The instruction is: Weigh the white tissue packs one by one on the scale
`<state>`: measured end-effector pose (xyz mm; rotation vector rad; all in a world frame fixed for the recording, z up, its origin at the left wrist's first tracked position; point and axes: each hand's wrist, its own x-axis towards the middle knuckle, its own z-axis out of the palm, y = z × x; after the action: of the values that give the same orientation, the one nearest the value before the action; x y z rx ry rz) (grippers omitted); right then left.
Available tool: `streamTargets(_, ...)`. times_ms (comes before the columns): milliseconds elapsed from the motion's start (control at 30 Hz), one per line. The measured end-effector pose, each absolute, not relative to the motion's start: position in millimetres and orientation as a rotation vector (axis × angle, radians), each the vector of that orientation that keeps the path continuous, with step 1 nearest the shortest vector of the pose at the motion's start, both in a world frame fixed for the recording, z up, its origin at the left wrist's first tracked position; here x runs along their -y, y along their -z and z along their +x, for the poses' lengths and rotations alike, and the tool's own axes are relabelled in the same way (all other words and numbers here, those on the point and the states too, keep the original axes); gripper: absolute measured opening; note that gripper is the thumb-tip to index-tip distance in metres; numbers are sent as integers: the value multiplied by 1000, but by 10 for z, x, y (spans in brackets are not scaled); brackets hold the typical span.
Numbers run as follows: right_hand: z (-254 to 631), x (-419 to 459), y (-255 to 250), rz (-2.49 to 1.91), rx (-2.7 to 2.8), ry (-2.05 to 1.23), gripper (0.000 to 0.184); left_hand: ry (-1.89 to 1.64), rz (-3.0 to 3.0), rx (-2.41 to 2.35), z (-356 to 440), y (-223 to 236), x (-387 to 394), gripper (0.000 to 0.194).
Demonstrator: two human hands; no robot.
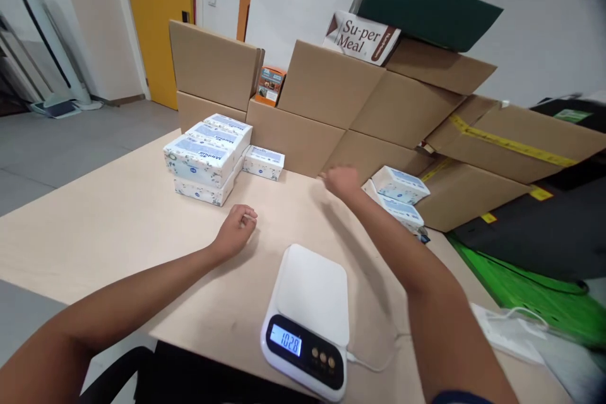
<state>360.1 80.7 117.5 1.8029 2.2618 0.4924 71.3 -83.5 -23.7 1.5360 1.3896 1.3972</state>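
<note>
My left hand (237, 230) is over the table, its fingers loosely curled with a gap at the thumb and nothing held. Just beyond it stands a stack of white tissue packs (199, 161) with blue print. Farther out, my right hand (343, 182) reaches toward the cardboard, its fingers bent and blurred, so whether it holds anything is unclear. Right of that hand lie more tissue packs (401, 185), partly hidden by my forearm. Between my arms sits a white digital scale (315, 293) with a bare plate; its lit display (285, 339) appears to read 1028.
Cardboard boxes (326, 85) line the back of the table (95, 221). A single tissue pack (264, 163) stands beside the stack, and an orange box (270, 85) sits above. A white cable (374, 366) runs rightward from the scale. A green surface (534, 290) lies at right.
</note>
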Motion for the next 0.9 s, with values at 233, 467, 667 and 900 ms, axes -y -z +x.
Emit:
streamTargets(233,2219,-1282,-943,1767,-2652,-126,83,-1332,1604,-1333,779,222,900,7)
streamTargets(467,1713,-1599,-746,1836,-2600,181,95,-1237,1498,-1400,777,204,966,8)
streamTargets(667,1855,-1691,-728,1773,-2585,300,100,-1144,1427,-1331,738,152,1056,11)
streamTargets(900,2253,-1084,-720,1650,-2663,327,131,-1206,1414,-1263,677,84,1046,7)
